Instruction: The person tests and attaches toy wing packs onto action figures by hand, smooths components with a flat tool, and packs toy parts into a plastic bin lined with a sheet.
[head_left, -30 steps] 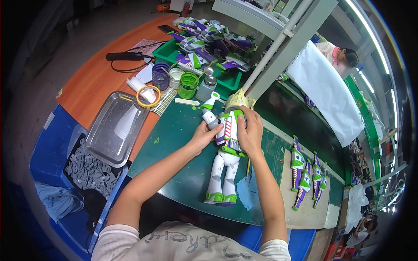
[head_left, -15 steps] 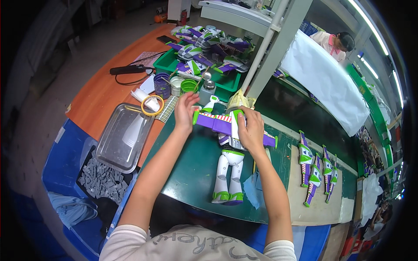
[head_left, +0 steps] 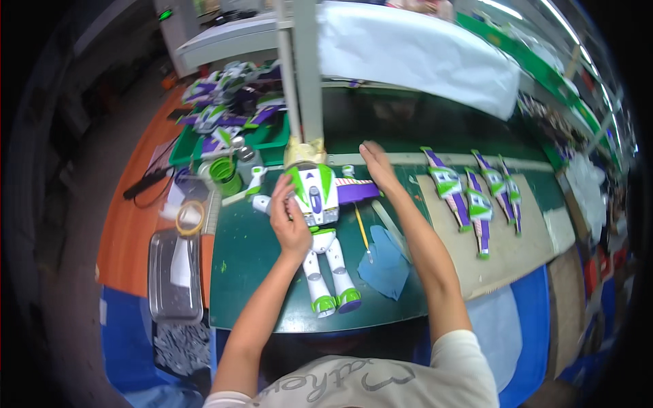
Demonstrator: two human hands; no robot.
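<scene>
A white, green and purple toy space figure (head_left: pixel 328 262) lies on its front on the dark green work surface, with a winged pack (head_left: pixel 316 190) across its upper body. My left hand (head_left: pixel 289 221) grips the pack's left edge, fingers close together and thumb toward its front. The left wing does not show; that hand covers its place. On the other side a purple wing (head_left: pixel 357 191) with a striped edge sticks out. Just beyond its tip, my right hand (head_left: pixel 379 168) is open, fingers stretched, apparently holding nothing. A crumpled yellowish wrap (head_left: pixel 305 151) covers the head end.
Several winged packs (head_left: pixel 479 204) lie on brown board (head_left: pixel 442 248) at right. A blue cloth (head_left: pixel 385 268) and a thin yellow brush (head_left: pixel 361 228) lie beside the figure. Left are a green paint pot (head_left: pixel 225 177), tape roll (head_left: pixel 190 217), metal tray (head_left: pixel 156 272) and heaped green bin (head_left: pixel 182 151).
My view has turned right. My left hand has gone from the left wing's tip to the pack's edge, and that wing no longer shows. My right hand has left the pack and moved outward.
</scene>
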